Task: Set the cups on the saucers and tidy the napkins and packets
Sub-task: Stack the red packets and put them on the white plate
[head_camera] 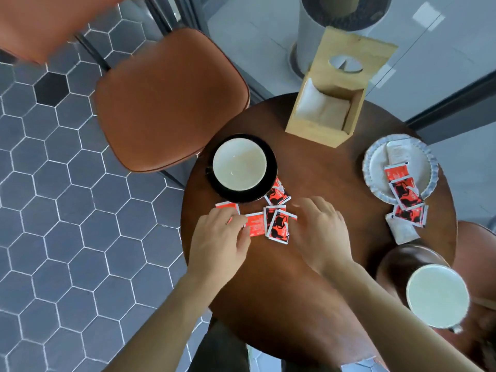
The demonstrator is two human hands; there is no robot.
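A white cup (239, 163) sits on a black saucer (271, 181) at the table's left. Just below it lie several red packets (277, 224). My left hand (218, 237) rests flat, its fingertips on one red packet (255, 221). My right hand (320, 229) lies spread on the table right of the packets, holding nothing. A second white cup (437, 296) stands on a brown saucer (394, 261) at the near right. A ruffled white dish (375, 167) holds more red packets (402, 189), which spill over its rim onto a white napkin (402, 232).
A wooden napkin holder (330, 98) with white napkins stands at the far side of the round brown table (308, 304). A brown leather chair (169, 100) stands to the left on hexagon floor tiles. A grey cylinder (322, 28) rises behind the table.
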